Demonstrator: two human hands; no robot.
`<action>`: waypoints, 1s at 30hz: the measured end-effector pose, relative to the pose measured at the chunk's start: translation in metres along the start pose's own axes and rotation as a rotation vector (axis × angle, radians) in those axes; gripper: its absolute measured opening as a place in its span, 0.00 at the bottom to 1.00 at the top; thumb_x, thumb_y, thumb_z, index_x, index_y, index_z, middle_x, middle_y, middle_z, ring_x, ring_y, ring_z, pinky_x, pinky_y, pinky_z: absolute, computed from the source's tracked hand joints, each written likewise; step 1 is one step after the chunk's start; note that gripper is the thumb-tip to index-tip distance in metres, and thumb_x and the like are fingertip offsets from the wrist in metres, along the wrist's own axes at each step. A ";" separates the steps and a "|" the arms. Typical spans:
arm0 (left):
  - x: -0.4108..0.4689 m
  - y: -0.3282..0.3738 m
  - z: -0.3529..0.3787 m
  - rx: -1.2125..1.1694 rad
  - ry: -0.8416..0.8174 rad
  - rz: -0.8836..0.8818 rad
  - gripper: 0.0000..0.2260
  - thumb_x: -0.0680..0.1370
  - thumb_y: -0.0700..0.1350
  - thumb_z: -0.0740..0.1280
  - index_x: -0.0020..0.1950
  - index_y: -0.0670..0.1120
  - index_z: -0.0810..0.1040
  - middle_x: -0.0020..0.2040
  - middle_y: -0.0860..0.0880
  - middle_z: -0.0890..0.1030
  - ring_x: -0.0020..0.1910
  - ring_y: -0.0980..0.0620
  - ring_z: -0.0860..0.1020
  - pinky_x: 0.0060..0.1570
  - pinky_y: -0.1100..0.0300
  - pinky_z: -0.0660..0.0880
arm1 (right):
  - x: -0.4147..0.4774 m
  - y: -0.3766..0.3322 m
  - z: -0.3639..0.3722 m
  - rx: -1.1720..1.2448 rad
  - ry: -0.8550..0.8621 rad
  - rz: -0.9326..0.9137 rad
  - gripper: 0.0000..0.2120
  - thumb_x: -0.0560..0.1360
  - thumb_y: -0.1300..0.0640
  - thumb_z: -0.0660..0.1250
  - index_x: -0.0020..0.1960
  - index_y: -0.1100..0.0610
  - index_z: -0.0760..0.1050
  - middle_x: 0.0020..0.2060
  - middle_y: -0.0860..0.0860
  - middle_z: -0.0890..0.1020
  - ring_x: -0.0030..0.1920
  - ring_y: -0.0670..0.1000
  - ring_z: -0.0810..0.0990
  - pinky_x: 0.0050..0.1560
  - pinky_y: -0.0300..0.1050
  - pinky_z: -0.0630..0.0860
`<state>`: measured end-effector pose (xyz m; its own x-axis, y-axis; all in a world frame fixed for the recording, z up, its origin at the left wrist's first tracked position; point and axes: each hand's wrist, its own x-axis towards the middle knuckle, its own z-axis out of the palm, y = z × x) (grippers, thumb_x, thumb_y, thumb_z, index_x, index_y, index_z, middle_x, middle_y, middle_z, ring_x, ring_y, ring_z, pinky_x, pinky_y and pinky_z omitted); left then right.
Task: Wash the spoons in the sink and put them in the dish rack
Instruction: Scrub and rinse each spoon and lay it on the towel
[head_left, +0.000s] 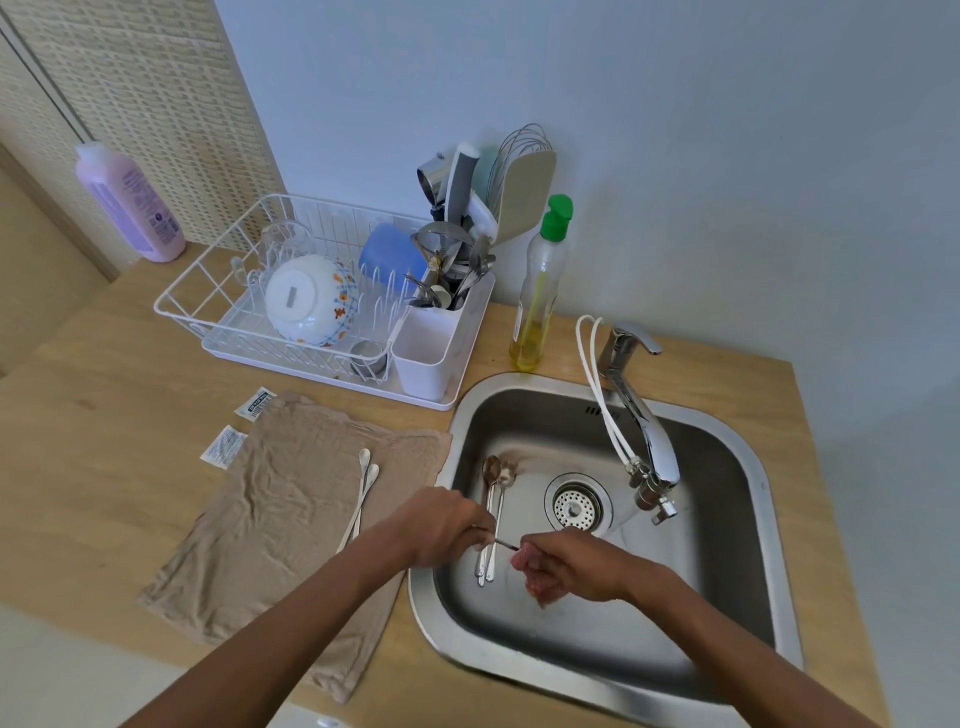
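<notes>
I see left hand (441, 525) grasping a spoon (501, 542), right hand (576, 566) clenching red scrubber (540, 577); faucet (644, 441) overhangs sink (769, 499), dish rack (322, 306) behind-left.

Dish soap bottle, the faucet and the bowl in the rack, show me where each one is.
Dish soap bottle (540, 291), head view, on its clear body.
Faucet (655, 441), head view, on the spout.
Bowl (306, 299), head view, on its upturned base.

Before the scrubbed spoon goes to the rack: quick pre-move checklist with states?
1. Left hand grips spoon handle: ok.
2. Right hand holds pink scrubber on spoon: ok.
3. Spoon rinsed, soap off: cannot tell.
4. Tap running: cannot tell.
5. Cutlery holder front compartment free: ok.
6. Two spoons left in sink: not ok, unwashed.
</notes>
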<state>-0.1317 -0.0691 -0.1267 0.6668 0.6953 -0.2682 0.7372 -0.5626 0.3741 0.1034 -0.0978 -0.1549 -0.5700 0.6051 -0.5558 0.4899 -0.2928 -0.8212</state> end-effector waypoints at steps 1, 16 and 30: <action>0.002 -0.002 0.000 -0.028 -0.004 -0.022 0.13 0.82 0.54 0.58 0.46 0.52 0.79 0.44 0.51 0.83 0.42 0.49 0.80 0.44 0.54 0.76 | 0.000 0.000 -0.003 0.007 0.044 -0.019 0.14 0.83 0.60 0.58 0.43 0.52 0.78 0.32 0.49 0.75 0.36 0.49 0.79 0.44 0.46 0.79; -0.008 0.075 0.054 -0.628 0.350 -0.537 0.13 0.84 0.47 0.57 0.41 0.50 0.73 0.33 0.55 0.75 0.30 0.60 0.73 0.31 0.72 0.66 | 0.029 -0.004 0.006 0.329 0.665 -0.025 0.11 0.83 0.52 0.58 0.55 0.55 0.77 0.40 0.53 0.83 0.27 0.42 0.73 0.26 0.35 0.65; -0.001 0.091 0.057 -0.836 0.295 -0.594 0.15 0.85 0.49 0.53 0.41 0.49 0.72 0.33 0.54 0.72 0.31 0.58 0.70 0.33 0.67 0.66 | 0.023 -0.004 0.005 0.327 0.752 0.023 0.13 0.83 0.50 0.60 0.54 0.56 0.79 0.37 0.47 0.84 0.30 0.39 0.76 0.29 0.33 0.68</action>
<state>-0.0590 -0.1461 -0.1428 0.0896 0.9013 -0.4239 0.5516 0.3095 0.7746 0.0847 -0.0862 -0.1653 0.0889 0.8970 -0.4330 0.2129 -0.4418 -0.8715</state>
